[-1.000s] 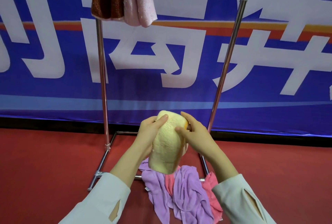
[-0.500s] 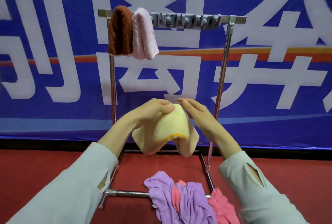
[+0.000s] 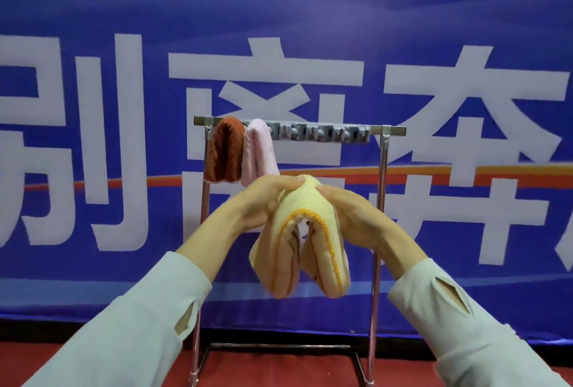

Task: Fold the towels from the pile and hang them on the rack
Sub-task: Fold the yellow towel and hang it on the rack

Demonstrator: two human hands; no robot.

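Step in hand: hanging. Left grip [image 3: 263,200] & right grip [image 3: 347,209] are both pinching the folded yellow towel [image 3: 297,240] at its crease, halves drooping below them. Rack bar [image 3: 393,130] is sitting above/beyond the grips; brown towel [image 3: 224,154] & pink towel [image 3: 259,150] are occupying the bar up-left. Next move, prob.: lifting over the bar, draping right of pink. Grey clip strip [image 3: 322,133] there may be snagging; post [image 3: 383,169] is crowding the right grip.
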